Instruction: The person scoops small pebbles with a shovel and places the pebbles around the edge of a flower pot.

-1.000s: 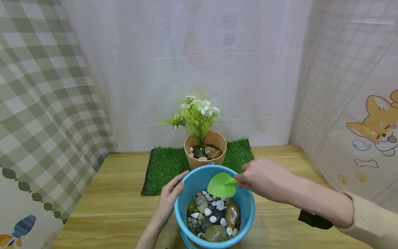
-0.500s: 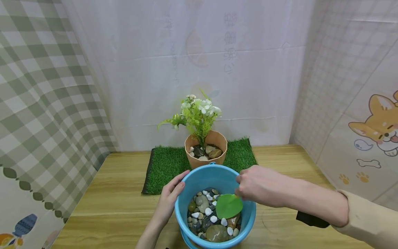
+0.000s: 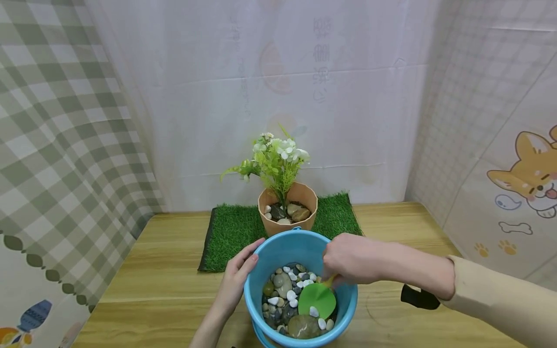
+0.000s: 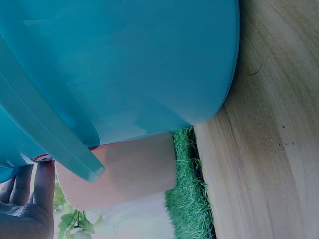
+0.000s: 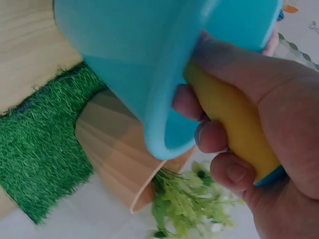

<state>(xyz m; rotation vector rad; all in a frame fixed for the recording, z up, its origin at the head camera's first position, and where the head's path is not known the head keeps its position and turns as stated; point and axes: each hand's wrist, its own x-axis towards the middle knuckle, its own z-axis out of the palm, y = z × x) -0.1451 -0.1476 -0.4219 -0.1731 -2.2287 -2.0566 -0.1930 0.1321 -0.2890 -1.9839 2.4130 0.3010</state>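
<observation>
A blue bucket (image 3: 285, 246) stands at the front of the table, holding pebbles (image 3: 303, 326) in white, grey and brown. My right hand (image 3: 354, 258) grips the yellow handle (image 5: 234, 119) of a toy shovel with a green blade (image 3: 316, 300). That blade lies down among the pebbles on the bucket's right side, with a white pebble over its lower edge. On the left, the fingers of my left hand (image 3: 237, 273) lie against the bucket's rim, fairly straight. In the left wrist view they touch its outer side; the thumb is hidden there.
Just behind the bucket, a peach flower pot (image 3: 288, 228) holds stones and a plant with white flowers (image 3: 278, 159). It sits on a green turf mat (image 3: 232, 237). The bucket's handle (image 4: 45, 107) hangs down its side. Cloth sheets (image 3: 283, 96) surround the wooden table (image 3: 165, 290).
My right hand has lowered the shovel from near the bucket's rim into the pebbles, moving slightly left and toward me. My left hand has stayed at the rim.
</observation>
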